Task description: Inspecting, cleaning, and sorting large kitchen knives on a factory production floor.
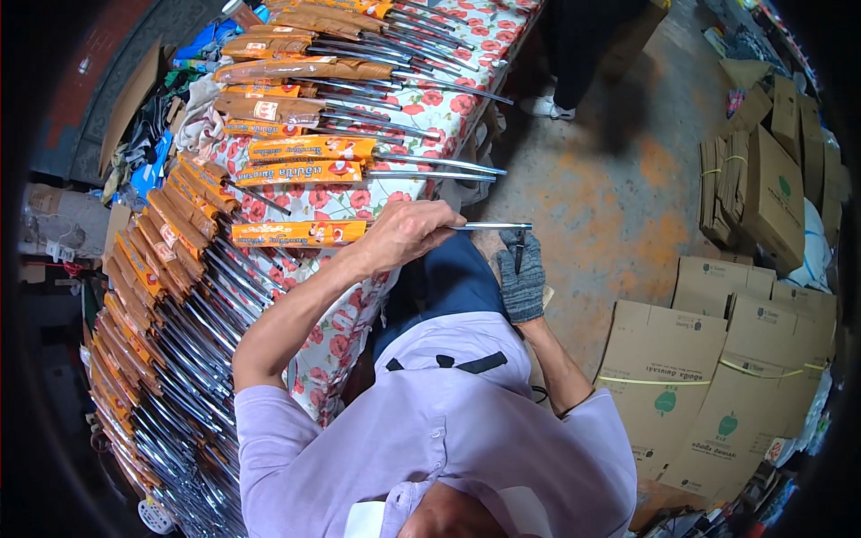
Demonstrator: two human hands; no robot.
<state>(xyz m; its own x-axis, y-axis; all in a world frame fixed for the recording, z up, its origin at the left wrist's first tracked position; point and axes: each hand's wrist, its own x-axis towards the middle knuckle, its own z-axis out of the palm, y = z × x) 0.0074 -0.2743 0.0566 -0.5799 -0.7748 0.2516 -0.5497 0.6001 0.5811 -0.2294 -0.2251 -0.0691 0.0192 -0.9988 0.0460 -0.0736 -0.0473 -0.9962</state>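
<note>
My bare left hand point(408, 235) grips the shiny metal shaft point(493, 226) of a long tool whose handle end is in an orange printed sleeve point(299, 233). The tool lies across the edge of a table with a red-flowered cloth point(341, 202), and its metal end sticks out past the edge. My right hand point(522, 280), in a grey knitted glove, holds a small dark tool point(518, 247) upright just under that metal end. Whether the dark tool touches the shaft is unclear.
Several similar tools in orange and brown sleeves lie in rows over the table point(309, 148) and in a fanned stack at the left point(170, 296). Flat and folded cardboard boxes point(708, 377) stand at the right on the concrete floor. Another person's legs and shoe point(556, 106) are at the top.
</note>
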